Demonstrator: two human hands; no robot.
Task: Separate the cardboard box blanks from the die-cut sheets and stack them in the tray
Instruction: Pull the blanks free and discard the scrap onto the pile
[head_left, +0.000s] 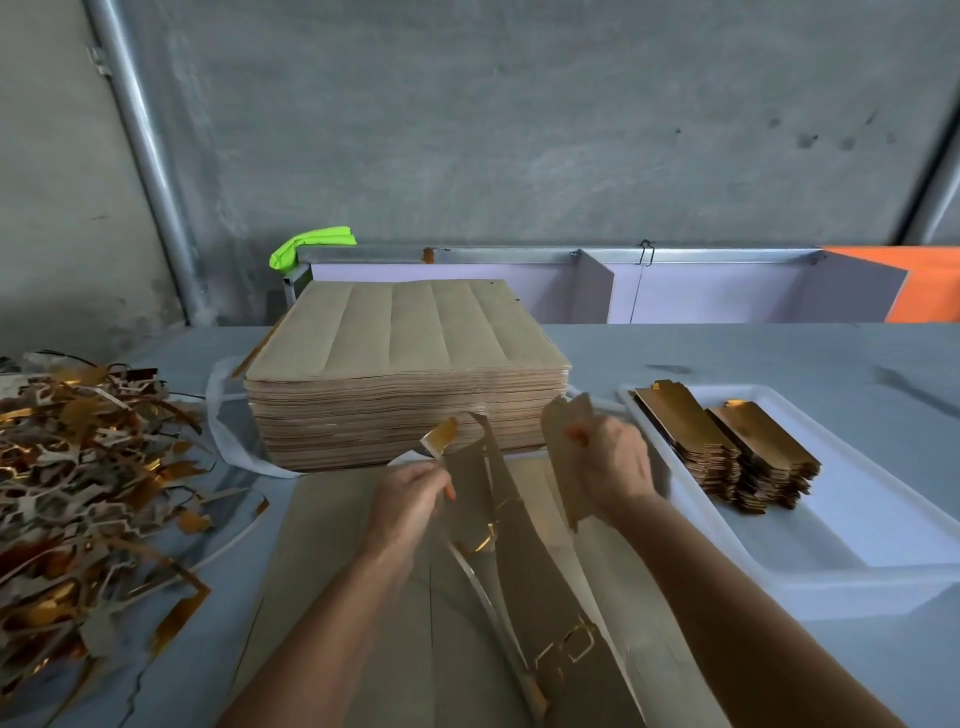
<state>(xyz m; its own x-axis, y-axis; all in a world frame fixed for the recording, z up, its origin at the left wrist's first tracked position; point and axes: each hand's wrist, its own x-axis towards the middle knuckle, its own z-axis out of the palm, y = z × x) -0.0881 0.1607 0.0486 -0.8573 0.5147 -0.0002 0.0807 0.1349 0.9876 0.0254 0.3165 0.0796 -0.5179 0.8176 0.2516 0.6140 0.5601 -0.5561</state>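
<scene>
Nearest the camera, a brown die-cut sheet (363, 597) lies flat on the grey tabletop (779, 358), and a torn strip of it (524, 587) with gold-foil edges rises up from it toward both hands. The left hand (408, 501) pinches the strip's upper end, fingers curled round it; the right hand (613, 462) grips a separated box blank (563, 441), brown side outward, fingers closed on its top. To the right, a white tray (831, 551) holds two leaning stacks of blanks (727, 457), gold faces up, packed against its far end; the near part of the tray shows bare white floor. On the left, a tangled heap of gold-and-brown offcuts (88, 493) spreads over the tabletop. Behind the hands stands a thick stack of uncut sheets (410, 374), creased in parallel lines, with a white strap (223, 431) beside it.
</scene>
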